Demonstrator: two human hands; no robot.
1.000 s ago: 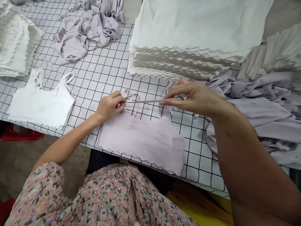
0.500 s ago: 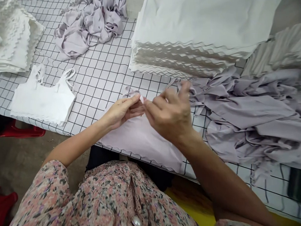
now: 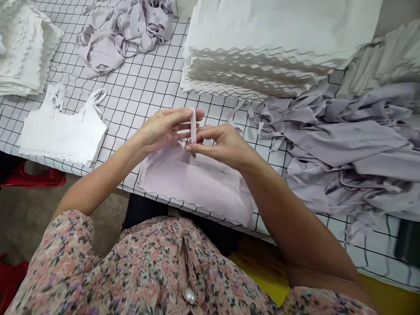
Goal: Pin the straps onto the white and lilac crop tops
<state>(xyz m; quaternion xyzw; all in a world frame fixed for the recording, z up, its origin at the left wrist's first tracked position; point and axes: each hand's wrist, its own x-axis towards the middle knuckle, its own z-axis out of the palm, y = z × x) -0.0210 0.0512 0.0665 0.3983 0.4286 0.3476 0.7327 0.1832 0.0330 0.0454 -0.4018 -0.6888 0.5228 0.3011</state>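
Between my two hands a narrow pale lilac strap [image 3: 193, 126] is stretched up and down. My left hand [image 3: 169, 126] pinches its upper end between thumb and fingers. Lower down, my right hand [image 3: 219, 141] grips the strap between thumb and forefinger. Beneath both hands lies a pale lilac bra top [image 3: 197, 188], spread flat along the table's near edge with its wavy hem toward me. My hands and the strap partly cover its upper edge.
A white bra top [image 3: 64, 130] lies at left, near a stack of white wavy-edged pieces [image 3: 20, 54]. Crumpled lilac garments [image 3: 123, 36] are behind. A tall white fabric stack [image 3: 277, 31] stands ahead; a lilac heap [image 3: 350, 148] is at right. Red stools [image 3: 35, 177] stand below the checked table [image 3: 152, 90].
My right hand has turned and lowered, its raised fingers now curled in. My left hand has risen slightly, and the strap now shows stretched between the two.
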